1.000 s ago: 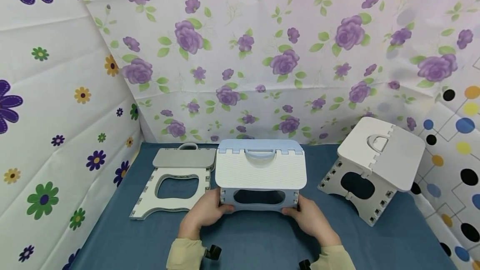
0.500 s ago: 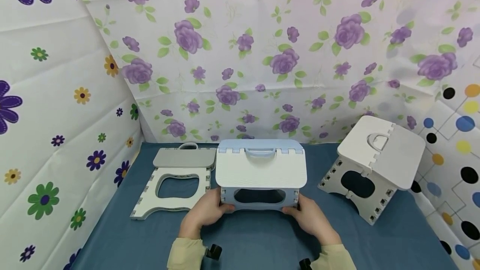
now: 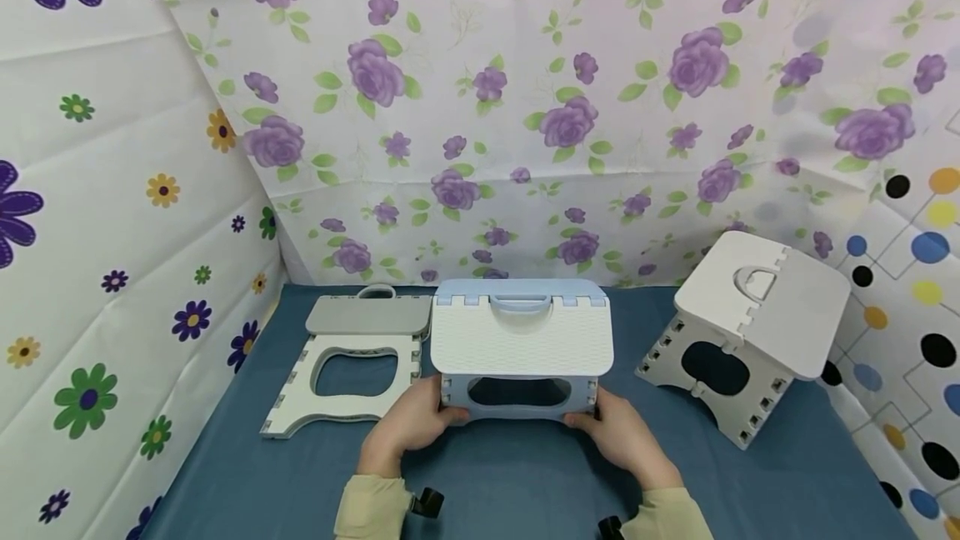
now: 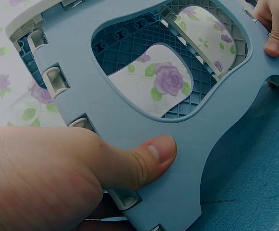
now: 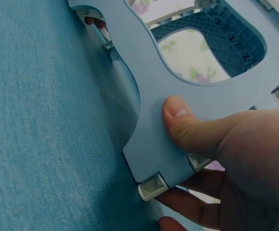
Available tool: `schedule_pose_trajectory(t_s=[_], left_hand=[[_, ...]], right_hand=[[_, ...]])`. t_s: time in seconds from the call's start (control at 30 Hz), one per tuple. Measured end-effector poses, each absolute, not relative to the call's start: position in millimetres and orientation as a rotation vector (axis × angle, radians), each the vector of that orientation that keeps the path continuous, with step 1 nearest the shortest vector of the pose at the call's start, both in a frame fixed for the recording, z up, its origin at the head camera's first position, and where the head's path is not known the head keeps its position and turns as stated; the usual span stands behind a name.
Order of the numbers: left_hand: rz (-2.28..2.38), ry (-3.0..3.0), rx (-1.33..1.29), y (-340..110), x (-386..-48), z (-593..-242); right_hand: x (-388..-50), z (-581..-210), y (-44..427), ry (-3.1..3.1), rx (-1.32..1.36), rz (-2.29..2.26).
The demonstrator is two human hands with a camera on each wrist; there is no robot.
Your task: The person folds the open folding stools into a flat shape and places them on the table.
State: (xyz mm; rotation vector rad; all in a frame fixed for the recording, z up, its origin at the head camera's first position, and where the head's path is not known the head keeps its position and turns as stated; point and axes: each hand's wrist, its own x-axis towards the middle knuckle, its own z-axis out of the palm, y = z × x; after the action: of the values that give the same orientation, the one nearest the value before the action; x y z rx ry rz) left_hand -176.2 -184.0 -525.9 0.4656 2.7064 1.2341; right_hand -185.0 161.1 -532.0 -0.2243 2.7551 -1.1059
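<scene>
A folding stool [image 3: 521, 344] sits upright and opened out at the middle of the blue cloth [image 3: 517, 482], its front facing the camera. The textured top is white in front and pale blue behind, with a curved blue handle [image 3: 521, 306] at the join. A wide rounded opening pierces the blue front panel [image 3: 521, 412]; pale hinge pieces line its sides.

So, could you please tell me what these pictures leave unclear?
Head view: most fingers of the left hand and right hand, hidden behind the blue-white stool.
Left wrist: much of the right hand, cropped by the right edge.
Right wrist: part of the stool, cropped by edges.
</scene>
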Motion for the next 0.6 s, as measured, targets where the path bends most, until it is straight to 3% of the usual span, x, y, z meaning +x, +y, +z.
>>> schedule_pose_trajectory(t_s=[0.6], left_hand=[[1.24,2.704,0.475,-184.3,-176.1,-526.1]], right_hand=[[-186.3,-533.5,161.9,2.748,-0.225,-1.124]])
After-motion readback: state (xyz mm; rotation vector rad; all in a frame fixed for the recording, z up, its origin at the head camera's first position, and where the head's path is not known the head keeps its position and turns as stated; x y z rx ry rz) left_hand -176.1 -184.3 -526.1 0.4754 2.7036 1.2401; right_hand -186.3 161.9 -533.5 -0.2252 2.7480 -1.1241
